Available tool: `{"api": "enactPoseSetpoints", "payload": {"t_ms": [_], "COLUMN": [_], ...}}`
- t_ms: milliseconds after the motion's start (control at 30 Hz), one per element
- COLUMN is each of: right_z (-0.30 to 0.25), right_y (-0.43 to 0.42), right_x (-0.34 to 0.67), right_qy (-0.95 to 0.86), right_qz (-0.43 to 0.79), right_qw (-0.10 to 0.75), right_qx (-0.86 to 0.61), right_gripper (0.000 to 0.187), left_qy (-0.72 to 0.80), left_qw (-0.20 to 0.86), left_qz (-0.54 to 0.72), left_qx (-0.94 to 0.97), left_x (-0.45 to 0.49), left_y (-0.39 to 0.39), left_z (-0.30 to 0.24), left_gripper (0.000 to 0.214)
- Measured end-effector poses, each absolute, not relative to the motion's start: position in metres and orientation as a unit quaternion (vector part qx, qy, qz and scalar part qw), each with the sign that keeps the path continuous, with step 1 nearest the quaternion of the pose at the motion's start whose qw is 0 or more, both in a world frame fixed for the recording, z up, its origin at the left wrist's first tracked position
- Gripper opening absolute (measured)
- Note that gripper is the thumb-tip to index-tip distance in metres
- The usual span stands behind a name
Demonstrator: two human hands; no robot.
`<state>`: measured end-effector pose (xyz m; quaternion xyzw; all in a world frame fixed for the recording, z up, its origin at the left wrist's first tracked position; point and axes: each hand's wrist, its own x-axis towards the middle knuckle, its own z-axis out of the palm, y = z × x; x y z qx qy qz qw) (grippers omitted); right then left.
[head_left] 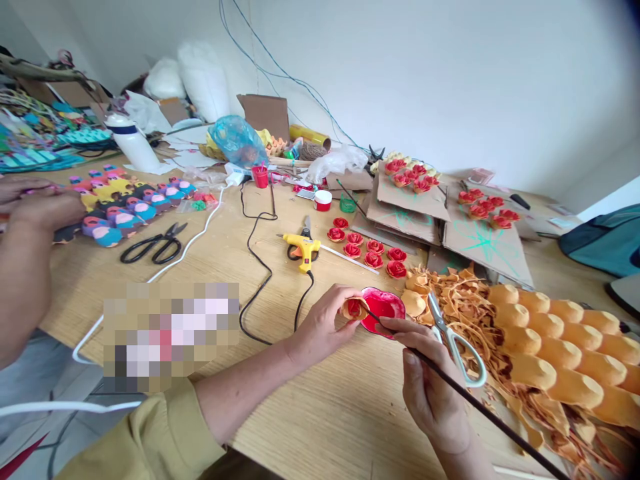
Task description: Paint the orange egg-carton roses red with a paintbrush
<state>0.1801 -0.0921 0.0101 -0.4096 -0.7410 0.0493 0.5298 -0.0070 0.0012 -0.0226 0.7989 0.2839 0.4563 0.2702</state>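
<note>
Between the thumb and fingers of my left hand [325,320] is a small orange cardboard rose [353,307] with red paint in its middle. My right hand [433,377] grips a long dark paintbrush [467,393], its tip at the rose. Right behind the rose sits a dish of red paint [384,308]. Several red-painted roses [374,260] stand in rows beyond the dish. White-handled scissors [457,347] lie beside my right hand, among orange cardboard scraps [465,300].
A yellow glue gun [303,250] and its black cord lie mid-table, near black scissors [155,245]. Orange egg-tray cups [545,333] fill the right. Cardboard sheets [487,243] hold more roses. At left, another person's hands [45,207] are by painted cups [117,217].
</note>
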Motion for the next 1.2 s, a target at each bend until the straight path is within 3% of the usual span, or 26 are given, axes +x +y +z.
{"api": "enactPoseSetpoints", "payload": {"t_ms": [433, 833, 1200], "right_z": [0.007, 0.007, -0.005], "right_y": [-0.096, -0.100, -0.092], "right_x": [0.185, 0.183, 0.183], "right_qy": [-0.745, -0.761, -0.616], "right_qz": [0.068, 0.078, 0.073], "right_qw": [0.543, 0.519, 0.649], "right_qx": [-0.382, -0.381, -0.440], "right_gripper": [0.025, 0.027, 0.014], "left_qy": [0.280, 0.334, 0.338], "left_qw": [0.247, 0.318, 0.299], "left_qz": [0.470, 0.454, 0.471], "left_qx": [0.800, 0.762, 0.758], "left_x": [-0.006, -0.004, -0.003], "left_y": [0.003, 0.001, 0.004], "left_z": [-0.024, -0.023, -0.028], "left_gripper": [0.044, 0.038, 0.041]}}
